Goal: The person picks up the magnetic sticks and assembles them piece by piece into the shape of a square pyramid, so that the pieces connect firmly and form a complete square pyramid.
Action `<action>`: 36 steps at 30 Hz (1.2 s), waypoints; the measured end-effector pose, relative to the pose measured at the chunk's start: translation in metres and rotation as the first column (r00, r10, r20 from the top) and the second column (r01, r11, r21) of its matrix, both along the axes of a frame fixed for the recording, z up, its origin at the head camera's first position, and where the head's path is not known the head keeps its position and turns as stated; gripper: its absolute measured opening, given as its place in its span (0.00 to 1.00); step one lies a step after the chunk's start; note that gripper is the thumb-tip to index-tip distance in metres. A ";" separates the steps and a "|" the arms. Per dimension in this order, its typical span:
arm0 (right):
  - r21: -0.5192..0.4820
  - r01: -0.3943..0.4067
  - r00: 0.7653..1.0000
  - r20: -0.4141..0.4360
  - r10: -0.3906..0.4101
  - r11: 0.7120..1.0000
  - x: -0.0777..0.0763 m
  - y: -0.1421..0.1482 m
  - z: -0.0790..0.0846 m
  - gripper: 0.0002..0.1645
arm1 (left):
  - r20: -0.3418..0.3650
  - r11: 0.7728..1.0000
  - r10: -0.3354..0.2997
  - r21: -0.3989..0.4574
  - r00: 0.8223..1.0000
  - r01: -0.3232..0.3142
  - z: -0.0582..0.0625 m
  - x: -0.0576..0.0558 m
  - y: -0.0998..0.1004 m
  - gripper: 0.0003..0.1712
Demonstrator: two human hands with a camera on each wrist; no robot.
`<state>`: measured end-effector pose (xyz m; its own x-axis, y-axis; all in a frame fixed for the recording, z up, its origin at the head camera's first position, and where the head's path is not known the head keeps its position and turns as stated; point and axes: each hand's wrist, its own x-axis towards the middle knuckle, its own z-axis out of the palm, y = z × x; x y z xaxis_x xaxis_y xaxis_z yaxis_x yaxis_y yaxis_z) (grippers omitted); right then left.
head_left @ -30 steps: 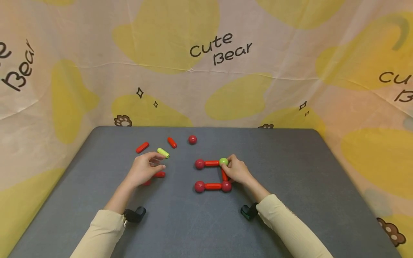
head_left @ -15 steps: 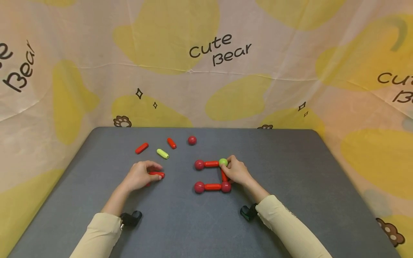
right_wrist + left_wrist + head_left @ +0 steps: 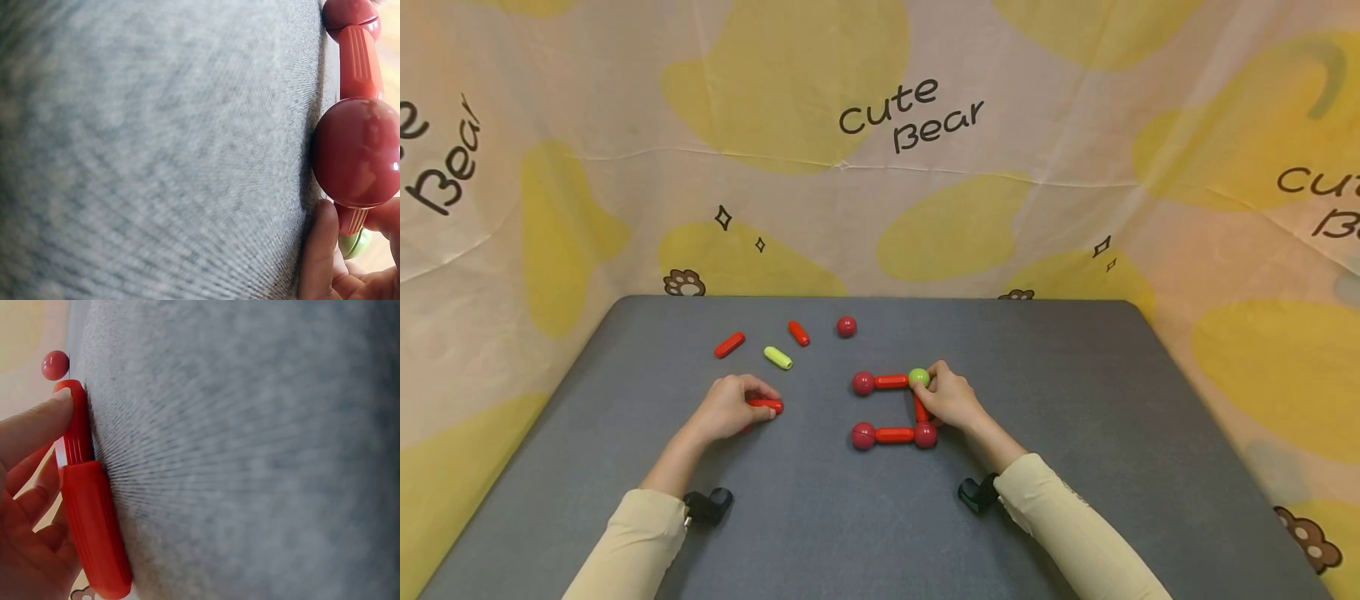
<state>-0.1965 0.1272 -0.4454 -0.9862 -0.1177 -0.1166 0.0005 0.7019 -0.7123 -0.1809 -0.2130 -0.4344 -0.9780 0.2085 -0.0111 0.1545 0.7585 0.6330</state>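
Observation:
My left hand [image 3: 726,408] pinches a red rod [image 3: 767,405] on the left of the table, thumb on its near side. The left wrist view shows a second red rod [image 3: 97,531] lying nearer, close to the held one; the hand mostly hides it from above. On the right, my right hand [image 3: 957,400] grips the side red rod [image 3: 921,407] of a three-sided shape, touching the green ball [image 3: 919,378]. Two more rods, one far [image 3: 892,381] and one near [image 3: 895,434], join red balls at the left ends [image 3: 864,383] and near right corner [image 3: 926,435].
Farther back lie a red rod [image 3: 729,345], a shorter-looking red rod [image 3: 799,333], a yellow-green rod [image 3: 778,357] and a loose red ball [image 3: 847,326]. Patterned cloth [image 3: 820,208] rises behind the grey table [image 3: 835,533] and along both sides.
My left hand has come down from beside the yellow-green rod and taken hold of the red rod. The right hand and the joined shape have stayed in place.

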 end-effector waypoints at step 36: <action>0.027 -0.004 1.000 -0.001 0.004 1.000 -0.001 -0.001 0.000 0.17 | 0.056 0.994 0.023 0.103 0.998 -0.028 0.008 -0.009 0.088 0.11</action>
